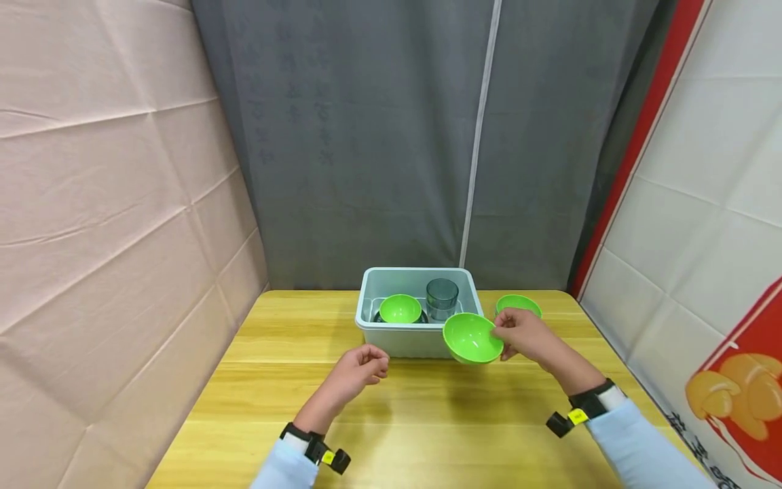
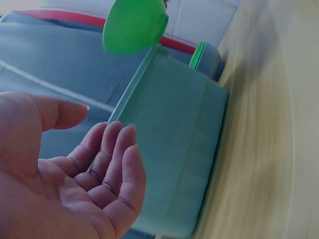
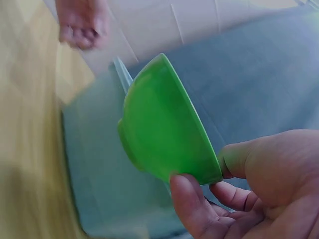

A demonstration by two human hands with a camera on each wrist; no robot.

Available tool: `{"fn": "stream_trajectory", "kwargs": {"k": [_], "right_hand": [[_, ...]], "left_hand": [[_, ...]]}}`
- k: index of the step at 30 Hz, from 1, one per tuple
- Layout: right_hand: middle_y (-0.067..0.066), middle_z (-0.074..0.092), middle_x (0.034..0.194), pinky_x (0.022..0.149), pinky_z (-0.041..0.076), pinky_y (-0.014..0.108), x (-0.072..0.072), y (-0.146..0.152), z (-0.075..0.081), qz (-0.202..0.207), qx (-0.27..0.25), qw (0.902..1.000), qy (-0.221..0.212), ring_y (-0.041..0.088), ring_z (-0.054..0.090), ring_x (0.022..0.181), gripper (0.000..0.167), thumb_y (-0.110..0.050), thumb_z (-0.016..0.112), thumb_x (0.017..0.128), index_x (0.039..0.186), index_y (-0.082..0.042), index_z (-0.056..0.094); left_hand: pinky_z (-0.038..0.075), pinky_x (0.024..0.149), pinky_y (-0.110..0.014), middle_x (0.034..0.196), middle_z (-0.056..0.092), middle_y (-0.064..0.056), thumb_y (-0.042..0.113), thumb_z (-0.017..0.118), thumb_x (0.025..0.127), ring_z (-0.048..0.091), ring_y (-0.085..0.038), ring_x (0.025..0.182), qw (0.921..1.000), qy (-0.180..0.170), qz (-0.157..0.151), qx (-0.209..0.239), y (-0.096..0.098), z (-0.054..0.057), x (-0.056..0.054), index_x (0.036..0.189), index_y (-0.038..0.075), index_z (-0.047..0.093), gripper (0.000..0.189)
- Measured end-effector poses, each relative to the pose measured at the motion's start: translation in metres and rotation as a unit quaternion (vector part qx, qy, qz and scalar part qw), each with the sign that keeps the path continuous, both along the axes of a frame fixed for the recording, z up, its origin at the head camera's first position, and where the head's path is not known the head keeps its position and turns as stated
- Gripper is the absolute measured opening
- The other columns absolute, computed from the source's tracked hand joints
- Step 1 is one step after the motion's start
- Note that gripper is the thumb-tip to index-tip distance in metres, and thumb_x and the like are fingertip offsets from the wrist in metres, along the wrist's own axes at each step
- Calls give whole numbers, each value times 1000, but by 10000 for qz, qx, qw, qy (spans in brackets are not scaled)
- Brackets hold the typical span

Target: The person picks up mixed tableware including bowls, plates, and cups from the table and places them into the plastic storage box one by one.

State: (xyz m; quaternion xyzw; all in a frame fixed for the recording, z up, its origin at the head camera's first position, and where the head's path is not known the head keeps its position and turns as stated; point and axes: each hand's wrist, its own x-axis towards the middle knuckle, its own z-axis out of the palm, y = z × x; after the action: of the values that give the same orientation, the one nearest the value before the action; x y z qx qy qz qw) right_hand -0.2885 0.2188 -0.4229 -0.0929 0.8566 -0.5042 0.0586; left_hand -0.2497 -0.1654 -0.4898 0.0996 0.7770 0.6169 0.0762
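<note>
My right hand [image 1: 527,334] pinches the rim of a green bowl [image 1: 472,337] between thumb and fingers. The bowl hangs tilted at the front right of a pale grey-blue tub [image 1: 400,344], its hollow side towards the head camera. In the right wrist view, the smooth outside of the bowl [image 3: 159,124] and its foot ring show. My left hand [image 1: 356,370] hovers before the tub's front left, fingers loosely bent with nothing in them. Within the tub are another green bowl [image 1: 400,308], over something dark, and a clear grey glass [image 1: 442,296].
A third green bowl [image 1: 520,303] is right of the tub, partly behind my right hand; a grey-blue shape [image 2: 212,62] shows by it in the left wrist view. The wooden table [image 1: 293,333] meets a grey curtain [image 1: 366,149] behind and cloth walls at both sides.
</note>
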Motion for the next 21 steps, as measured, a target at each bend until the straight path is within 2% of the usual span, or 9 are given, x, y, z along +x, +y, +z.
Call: {"fn": "stream_trajectory", "kwargs": {"k": [6,11,16,21], "right_hand": [[13,62,89,70,68,45,5,-35,-14,255,-164,9994,-159,24,69,68,9,-4,69,103,106,1,62],[12,62,85,67,67,46,10,-54,-24,312,-319,9989,-117,24,69,65,9,-4,70,102,103,1,62],[11,61,82,64,67,42,12,-68,-31,382,-425,9983,-97,23,69,64,10,-4,71,101,101,0,61],[12,61,82,65,67,42,13,-75,-34,307,-464,9984,-132,24,69,64,8,-3,69,102,100,-1,62]], "left_hand": [[64,91,-42,111,71,-17,21,67,111,72,-23,99,9992,130,16,379,22,4,0,123,-3,68,27],[64,87,-38,109,71,-17,17,67,111,70,-21,94,9966,198,190,780,33,3,0,124,-7,67,28],[66,86,-39,107,71,-11,17,65,111,72,-21,94,9940,57,257,1059,38,1,1,125,-8,67,28],[66,88,-42,112,70,-12,18,62,113,73,-19,95,9923,-106,198,1217,41,-1,4,128,-9,64,31]]}}
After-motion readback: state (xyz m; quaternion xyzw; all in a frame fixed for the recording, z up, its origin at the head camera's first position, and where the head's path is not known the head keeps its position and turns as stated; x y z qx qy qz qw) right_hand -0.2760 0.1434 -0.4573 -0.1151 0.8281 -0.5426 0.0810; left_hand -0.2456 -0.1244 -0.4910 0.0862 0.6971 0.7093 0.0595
